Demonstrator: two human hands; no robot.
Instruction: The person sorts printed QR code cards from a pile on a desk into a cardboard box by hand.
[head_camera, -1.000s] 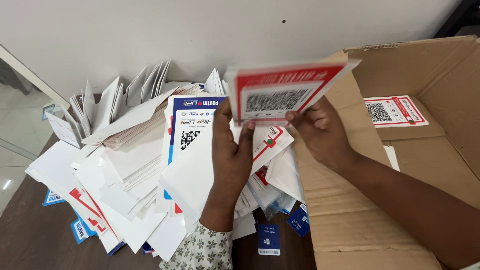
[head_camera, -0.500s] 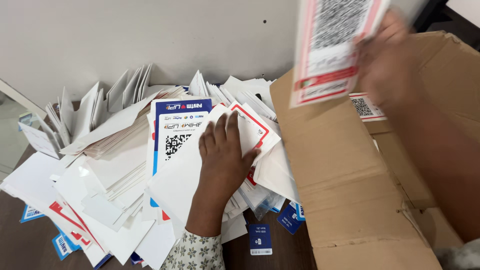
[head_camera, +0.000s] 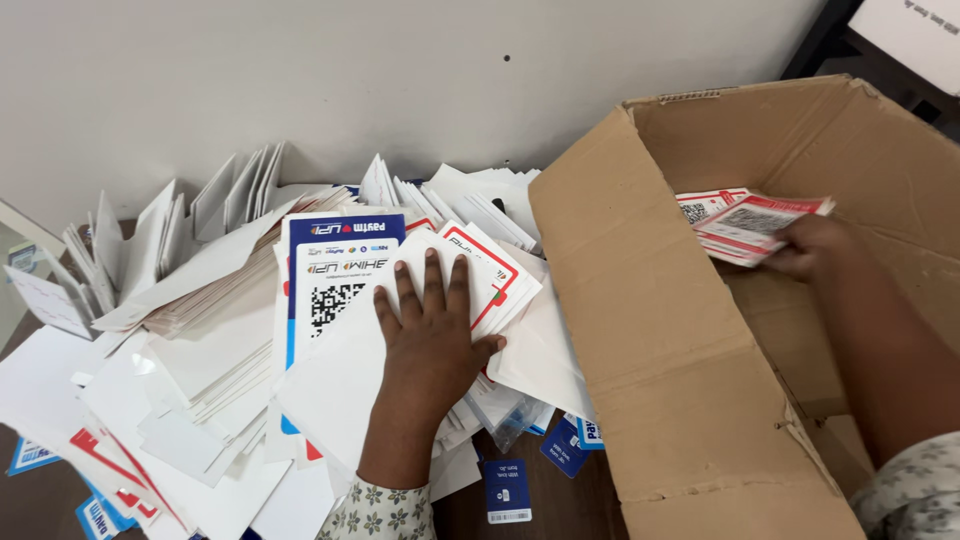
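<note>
The left hand (head_camera: 432, 345) lies flat and open on the card pile (head_camera: 300, 350) on the counter (head_camera: 560, 495), pressing it so it does not slide. The right hand (head_camera: 815, 248) pinches red cards (head_camera: 755, 222) inside the box (head_camera: 660, 330), above its bottom.

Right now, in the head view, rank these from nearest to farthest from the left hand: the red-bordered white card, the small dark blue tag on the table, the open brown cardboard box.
From the left hand:
1. Red-bordered white card, directly under the fingertips.
2. Small dark blue tag, below, beside the wrist.
3. Open brown cardboard box, off to the right.
</note>
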